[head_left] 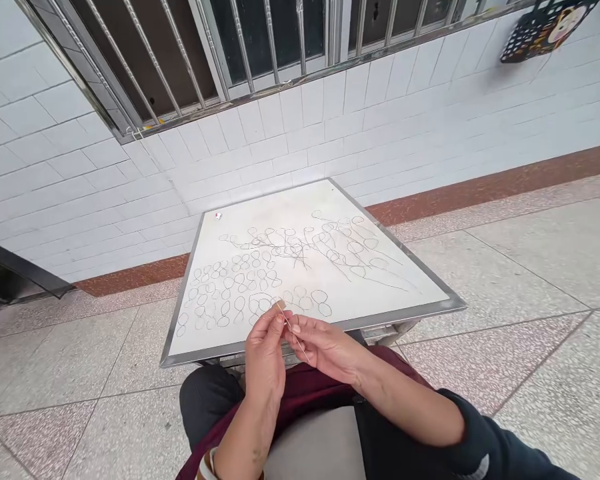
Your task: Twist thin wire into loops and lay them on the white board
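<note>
My left hand (267,348) and my right hand (325,343) meet above the near edge of the white table. Between their fingertips runs a thin wire (300,347), slanting down to the right. Thumb and fingers of both hands pinch it. A small tan piece (281,305) shows at its upper end, above the left fingertips; I cannot make out what it is. Beyond the hands, rows of wire figure-eights (225,307) lie at the table's left. Longer wires with a looped end (359,271) lie tangled across the middle and right.
The white table (300,198) has a grey metal rim and stands by a tiled wall (260,150). A small red and white object (219,216) lies at its far left corner. Barred windows (270,40) are above, and a patterned bag (547,30) hangs at the upper right.
</note>
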### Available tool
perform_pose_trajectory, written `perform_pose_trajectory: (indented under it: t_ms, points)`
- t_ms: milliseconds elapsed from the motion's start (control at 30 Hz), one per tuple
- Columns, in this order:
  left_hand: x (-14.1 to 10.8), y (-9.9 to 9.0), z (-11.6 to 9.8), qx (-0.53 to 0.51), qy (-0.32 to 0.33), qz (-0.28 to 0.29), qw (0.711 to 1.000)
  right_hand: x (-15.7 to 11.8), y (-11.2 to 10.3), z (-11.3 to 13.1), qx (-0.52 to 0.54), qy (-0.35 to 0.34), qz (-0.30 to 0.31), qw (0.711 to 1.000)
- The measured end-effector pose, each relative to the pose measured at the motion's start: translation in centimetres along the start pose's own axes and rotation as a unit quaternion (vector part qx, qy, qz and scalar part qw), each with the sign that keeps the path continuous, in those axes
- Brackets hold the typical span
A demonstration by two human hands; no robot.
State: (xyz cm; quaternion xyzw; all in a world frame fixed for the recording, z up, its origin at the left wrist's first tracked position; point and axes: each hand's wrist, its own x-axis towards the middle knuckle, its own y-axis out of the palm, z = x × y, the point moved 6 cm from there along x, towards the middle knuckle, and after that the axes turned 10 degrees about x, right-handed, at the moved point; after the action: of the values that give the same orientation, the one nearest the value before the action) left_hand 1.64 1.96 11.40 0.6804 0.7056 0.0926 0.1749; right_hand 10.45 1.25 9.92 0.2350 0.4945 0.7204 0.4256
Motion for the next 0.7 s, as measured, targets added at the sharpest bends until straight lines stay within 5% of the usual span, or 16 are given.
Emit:
perform_pose_trajectory:
  t_ms: [333, 700]
  points:
    - [-1.0, -2.5, -0.8, -0.005, 0.025, -0.088, 0.996, 0.2, 0.8, -1.6, -0.112, -0.032, -0.009, 0.993]
    - [-1.4, -3.3, -1.1, -0.016, 0.032, -0.092, 0.995, 0.8, 0.1, -2.8, -0.172, -0.033, -0.010, 0.984]
